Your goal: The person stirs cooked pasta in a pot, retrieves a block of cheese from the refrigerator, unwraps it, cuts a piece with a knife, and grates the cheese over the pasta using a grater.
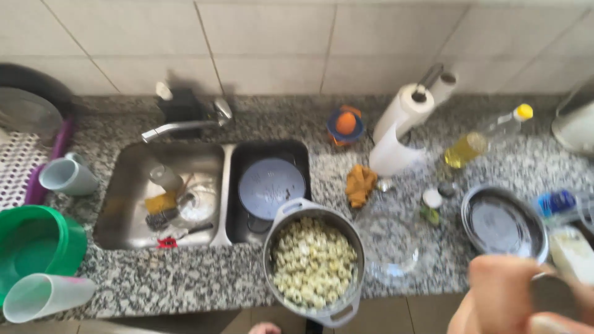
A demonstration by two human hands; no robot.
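My right hand (501, 297) is at the bottom right, very blurred, close to the camera. Its fingers look closed around a grey metal object (554, 294) whose kind I cannot make out. Just above it lies a round metal plate (502, 224) on the granite counter (185, 278). To the left of the hand, a grey pot (314, 263) full of pale cooked pasta hangs over the counter's front edge. An empty glass bowl (390, 244) stands beside the pot. My left hand is out of sight.
The steel sink (164, 195) holds dirty dishes, with a blue colander (271, 185) in the basin beside it. At the back are a paper towel roll (402, 120), an oil bottle (479, 139) and an orange cloth (360, 184). A green bucket (34, 247) and cups sit left.
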